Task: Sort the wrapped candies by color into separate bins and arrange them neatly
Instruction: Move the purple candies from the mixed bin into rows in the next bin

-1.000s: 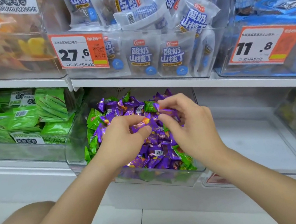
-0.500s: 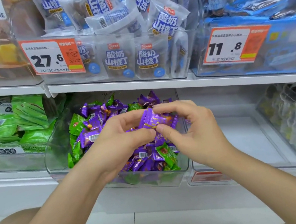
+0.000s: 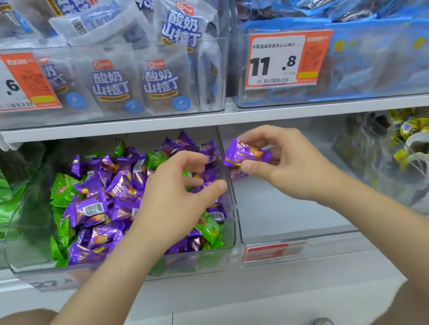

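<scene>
- The right hand (image 3: pixel 289 163) is clamped on a small bunch of purple candies (image 3: pixel 243 155), pinched between thumb and fingertips. They sit just past the fingertips, above the wall between two bins.
- Below and ahead of that hand is a clear bin (image 3: pixel 298 234). Holding the bunch over it looks meant to start a purple-only bin there.
- The left hand (image 3: pixel 174 199) hovers with fingers curled and the thumb apart from them. It cannot be told whether it pinches a candy.
- Under and to the left of the left hand lies the mixed bin (image 3: pixel 124 273). Purple wrapped candies (image 3: pixel 88 207) are heaped in it, with green candies (image 3: pixel 61 189) along its far-left side and near the wrist.
- The left hand stays low over the heap, probably to pick the next purple piece. Most of the sorting appears to remain.
</scene>
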`<action>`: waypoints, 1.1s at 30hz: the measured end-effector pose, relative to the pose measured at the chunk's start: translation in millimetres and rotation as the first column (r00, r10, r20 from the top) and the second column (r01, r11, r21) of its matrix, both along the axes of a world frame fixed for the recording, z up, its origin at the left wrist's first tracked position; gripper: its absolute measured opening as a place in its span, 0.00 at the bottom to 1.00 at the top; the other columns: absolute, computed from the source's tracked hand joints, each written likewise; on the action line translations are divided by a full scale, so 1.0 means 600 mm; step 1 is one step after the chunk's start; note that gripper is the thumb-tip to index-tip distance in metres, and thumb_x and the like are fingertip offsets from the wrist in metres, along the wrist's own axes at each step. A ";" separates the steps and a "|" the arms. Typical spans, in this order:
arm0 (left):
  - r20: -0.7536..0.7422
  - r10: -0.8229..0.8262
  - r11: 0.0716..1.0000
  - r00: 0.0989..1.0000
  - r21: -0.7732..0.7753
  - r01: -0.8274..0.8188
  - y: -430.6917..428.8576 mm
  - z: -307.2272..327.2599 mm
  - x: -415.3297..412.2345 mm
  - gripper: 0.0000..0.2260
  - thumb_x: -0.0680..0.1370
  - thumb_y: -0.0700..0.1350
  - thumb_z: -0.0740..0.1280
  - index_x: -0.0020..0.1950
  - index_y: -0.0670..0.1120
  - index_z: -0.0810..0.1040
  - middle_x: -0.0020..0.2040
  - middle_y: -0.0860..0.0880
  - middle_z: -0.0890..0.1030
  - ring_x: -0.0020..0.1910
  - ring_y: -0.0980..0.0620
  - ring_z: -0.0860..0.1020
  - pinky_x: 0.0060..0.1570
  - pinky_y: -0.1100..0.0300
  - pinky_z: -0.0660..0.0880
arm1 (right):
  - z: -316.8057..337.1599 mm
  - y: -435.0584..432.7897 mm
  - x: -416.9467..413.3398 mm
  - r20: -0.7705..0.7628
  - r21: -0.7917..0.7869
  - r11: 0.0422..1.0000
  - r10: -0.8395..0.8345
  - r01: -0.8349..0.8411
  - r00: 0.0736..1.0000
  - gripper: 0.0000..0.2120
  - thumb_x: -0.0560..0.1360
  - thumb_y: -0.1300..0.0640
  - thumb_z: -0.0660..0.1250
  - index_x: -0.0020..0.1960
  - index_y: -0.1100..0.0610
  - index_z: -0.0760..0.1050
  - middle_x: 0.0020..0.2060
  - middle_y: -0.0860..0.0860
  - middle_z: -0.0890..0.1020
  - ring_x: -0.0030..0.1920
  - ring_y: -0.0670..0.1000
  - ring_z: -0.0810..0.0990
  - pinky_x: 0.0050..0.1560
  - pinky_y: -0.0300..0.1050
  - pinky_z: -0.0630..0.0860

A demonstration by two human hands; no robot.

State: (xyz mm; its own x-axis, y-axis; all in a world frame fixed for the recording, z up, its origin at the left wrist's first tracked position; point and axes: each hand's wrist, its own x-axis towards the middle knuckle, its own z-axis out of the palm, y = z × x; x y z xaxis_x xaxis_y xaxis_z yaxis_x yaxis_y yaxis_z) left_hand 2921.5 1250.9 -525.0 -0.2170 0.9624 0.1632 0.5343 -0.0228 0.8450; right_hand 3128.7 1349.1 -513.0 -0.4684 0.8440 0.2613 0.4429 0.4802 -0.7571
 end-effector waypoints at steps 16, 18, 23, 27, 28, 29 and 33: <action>-0.280 0.010 0.998 0.960 -0.063 -0.029 0.043 -0.024 0.045 0.19 0.76 0.62 0.68 0.61 0.54 0.79 0.42 0.62 0.81 0.48 0.56 0.81 0.59 0.45 0.77 | -0.173 0.145 -0.041 0.530 0.185 0.982 -0.063 -0.043 0.846 0.21 0.70 0.43 0.73 0.58 0.52 0.82 0.52 0.56 0.84 0.53 0.63 0.81 0.51 0.54 0.79; -0.277 0.006 0.998 0.961 -0.060 -0.024 0.045 -0.026 0.046 0.17 0.78 0.60 0.68 0.62 0.53 0.78 0.42 0.61 0.82 0.47 0.57 0.80 0.60 0.46 0.77 | -0.176 0.147 -0.043 0.529 0.212 0.977 -0.118 0.004 0.841 0.23 0.68 0.44 0.75 0.60 0.53 0.80 0.52 0.57 0.82 0.53 0.63 0.81 0.51 0.56 0.80; -0.278 -0.004 0.998 0.960 -0.062 -0.013 0.044 -0.030 0.044 0.17 0.79 0.59 0.68 0.63 0.52 0.77 0.41 0.61 0.83 0.46 0.61 0.79 0.57 0.51 0.77 | -0.182 0.142 -0.047 0.511 0.179 0.976 -0.199 0.123 0.836 0.22 0.66 0.44 0.76 0.58 0.49 0.82 0.49 0.55 0.82 0.49 0.61 0.82 0.46 0.50 0.80; -0.277 -0.012 0.998 0.961 -0.060 -0.005 0.044 -0.033 0.042 0.17 0.79 0.60 0.68 0.64 0.52 0.77 0.41 0.61 0.82 0.46 0.59 0.80 0.57 0.49 0.77 | -0.176 0.140 -0.055 0.447 0.122 0.987 -0.149 0.105 0.882 0.16 0.68 0.51 0.79 0.54 0.53 0.85 0.46 0.52 0.86 0.48 0.56 0.82 0.47 0.48 0.80; -0.275 -0.012 0.998 0.961 -0.058 -0.004 0.044 -0.033 0.041 0.17 0.79 0.60 0.67 0.64 0.52 0.77 0.41 0.61 0.82 0.46 0.59 0.80 0.57 0.49 0.77 | -0.173 0.140 -0.054 0.435 0.124 0.987 -0.150 0.106 0.888 0.17 0.68 0.51 0.79 0.55 0.54 0.85 0.47 0.52 0.86 0.48 0.56 0.82 0.49 0.48 0.80; -0.273 -0.014 0.998 0.962 -0.058 -0.002 0.044 -0.034 0.041 0.17 0.79 0.60 0.67 0.64 0.52 0.77 0.41 0.61 0.82 0.46 0.59 0.80 0.57 0.49 0.77 | -0.170 0.140 -0.053 0.425 0.126 0.986 -0.154 0.111 0.892 0.18 0.67 0.51 0.80 0.55 0.55 0.85 0.49 0.52 0.87 0.50 0.55 0.83 0.51 0.49 0.80; -0.264 -0.020 0.998 0.964 -0.057 0.005 0.044 -0.036 0.041 0.18 0.80 0.60 0.67 0.65 0.52 0.76 0.41 0.61 0.82 0.46 0.58 0.80 0.57 0.49 0.77 | -0.169 0.143 -0.039 0.376 0.120 0.982 -0.181 0.146 0.909 0.20 0.68 0.51 0.81 0.59 0.52 0.86 0.52 0.49 0.87 0.52 0.53 0.83 0.53 0.43 0.79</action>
